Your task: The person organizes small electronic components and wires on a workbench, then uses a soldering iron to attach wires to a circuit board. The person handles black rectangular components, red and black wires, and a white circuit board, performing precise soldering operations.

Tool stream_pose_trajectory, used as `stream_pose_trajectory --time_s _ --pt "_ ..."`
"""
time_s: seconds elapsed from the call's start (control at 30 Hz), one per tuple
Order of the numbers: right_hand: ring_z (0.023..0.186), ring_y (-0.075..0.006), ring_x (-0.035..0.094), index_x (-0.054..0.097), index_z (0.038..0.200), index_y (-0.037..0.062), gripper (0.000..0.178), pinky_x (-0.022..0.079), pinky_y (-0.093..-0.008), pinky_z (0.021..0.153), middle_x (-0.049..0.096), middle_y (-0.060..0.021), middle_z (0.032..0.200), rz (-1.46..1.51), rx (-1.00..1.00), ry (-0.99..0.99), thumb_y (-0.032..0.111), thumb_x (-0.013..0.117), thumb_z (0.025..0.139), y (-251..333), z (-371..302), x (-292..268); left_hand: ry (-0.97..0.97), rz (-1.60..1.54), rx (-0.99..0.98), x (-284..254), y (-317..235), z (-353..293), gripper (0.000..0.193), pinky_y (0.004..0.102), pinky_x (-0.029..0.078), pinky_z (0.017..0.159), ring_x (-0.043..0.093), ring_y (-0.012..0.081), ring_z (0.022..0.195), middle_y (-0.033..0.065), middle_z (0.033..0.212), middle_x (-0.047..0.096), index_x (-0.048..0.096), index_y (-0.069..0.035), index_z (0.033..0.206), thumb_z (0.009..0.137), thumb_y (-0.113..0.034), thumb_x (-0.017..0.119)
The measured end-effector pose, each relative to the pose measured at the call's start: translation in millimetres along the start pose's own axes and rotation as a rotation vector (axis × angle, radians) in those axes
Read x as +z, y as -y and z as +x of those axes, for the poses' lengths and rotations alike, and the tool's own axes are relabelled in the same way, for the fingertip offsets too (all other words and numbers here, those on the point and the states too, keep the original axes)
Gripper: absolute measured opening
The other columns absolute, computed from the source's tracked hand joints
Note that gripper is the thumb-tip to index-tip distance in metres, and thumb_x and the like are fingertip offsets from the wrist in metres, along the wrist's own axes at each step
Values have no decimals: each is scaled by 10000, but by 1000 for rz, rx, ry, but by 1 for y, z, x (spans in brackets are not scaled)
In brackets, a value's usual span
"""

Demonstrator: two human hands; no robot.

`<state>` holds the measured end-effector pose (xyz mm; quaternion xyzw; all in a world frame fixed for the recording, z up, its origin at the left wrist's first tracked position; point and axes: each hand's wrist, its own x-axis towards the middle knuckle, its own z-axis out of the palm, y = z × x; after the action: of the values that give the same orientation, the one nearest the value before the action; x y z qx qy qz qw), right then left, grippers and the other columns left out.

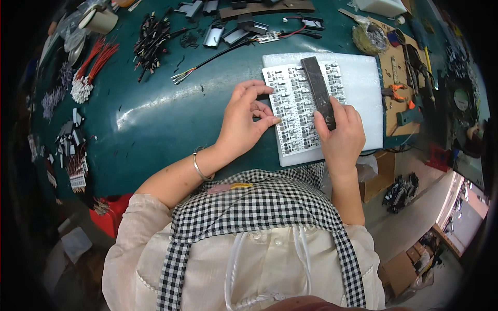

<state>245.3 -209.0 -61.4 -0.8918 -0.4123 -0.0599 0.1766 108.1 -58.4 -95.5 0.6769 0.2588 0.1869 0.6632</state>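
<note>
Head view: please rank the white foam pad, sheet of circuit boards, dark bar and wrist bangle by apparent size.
Largest to smallest, as they look:
1. White foam pad, partly covered
2. Sheet of circuit boards
3. Dark bar, lower end partly hidden by fingers
4. Wrist bangle

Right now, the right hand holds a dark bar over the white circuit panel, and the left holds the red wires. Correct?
No: in the head view, the left hand is at the left edge of the white circuit panel, not holding the red wires. The right hand holds the dark bar over that panel.
</note>
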Motion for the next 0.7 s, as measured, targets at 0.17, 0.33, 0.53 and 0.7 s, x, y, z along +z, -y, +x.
stream_pose_trajectory --time_s 0.17,0.33,0.53,0.7 --pt "887 -289 588 608 1097 48 385 489 -369 735 596 -104 957 57 29 32 204 712 760 4 -1 -1 53 111 14 -3 -3 0 448 235 538 712 610 112 803 140 1316 404 562 -13 1125 712 87 704" --pt "850 -243 591 574 1175 27 440 490 -315 669 584 -115 1048 196 42 122 178 712 785 -4 -2 -14 75 198 75 -32 -18 -1 393 256 520 666 610 131 760 107 1164 538 593 -45 1102 733 6 717" --pt "756 -135 565 592 1157 0 359 454 -243 539 598 -95 1035 366 118 57 75 678 817 -27 -4 -30 -521 922 652 -150 -42 43 269 319 508 711 617 238 796 92 914 650 654 -58 1003 741 -67 714" --pt "741 -122 561 607 1124 -5 306 445 -230 531 605 -88 1005 438 101 27 43 661 826 -26 -1 -28 -496 1317 541 -199 -36 89 324 386 470 843 547 290 1018 64 1110 590 654 -89 1004 729 -241 733"
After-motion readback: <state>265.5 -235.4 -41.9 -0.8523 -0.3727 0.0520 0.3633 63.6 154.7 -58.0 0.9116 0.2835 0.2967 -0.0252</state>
